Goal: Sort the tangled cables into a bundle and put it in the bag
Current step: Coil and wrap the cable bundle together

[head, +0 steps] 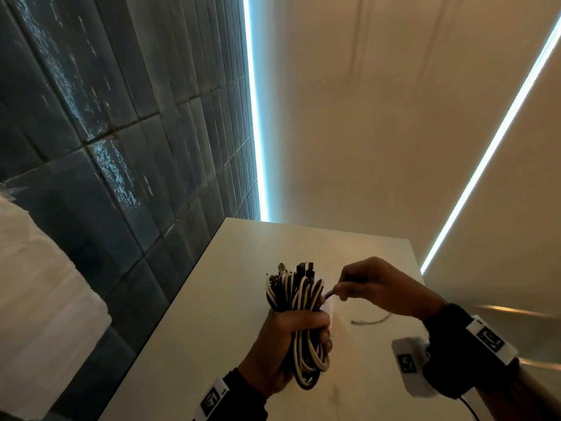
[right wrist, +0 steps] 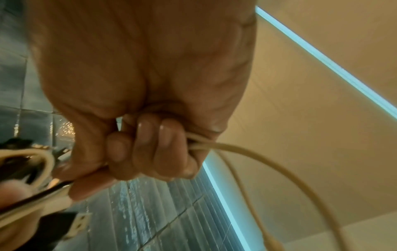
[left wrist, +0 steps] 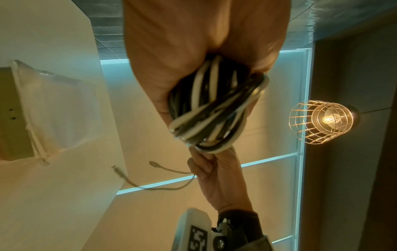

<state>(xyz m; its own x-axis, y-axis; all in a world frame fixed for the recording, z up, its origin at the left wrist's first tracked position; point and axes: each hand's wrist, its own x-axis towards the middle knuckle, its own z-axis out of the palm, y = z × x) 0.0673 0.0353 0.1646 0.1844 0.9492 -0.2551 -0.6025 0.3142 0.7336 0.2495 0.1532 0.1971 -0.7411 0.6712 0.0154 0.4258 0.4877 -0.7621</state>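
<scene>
My left hand grips a bundle of black and white cables around its middle, holding it upright above the white table. Plug ends stick out of the bundle's top. Just right of the bundle, my right hand pinches a pale cable that leads out of the bundle; its loose tail curves away below the hand. In the left wrist view the looped bundle fills my left hand, and a clear plastic bag lies off to the left.
A dark tiled wall runs along the table's left side. A bulky white shape sits at the far left. A wire-caged lamp glows beside the hands. Light strips line the pale wall.
</scene>
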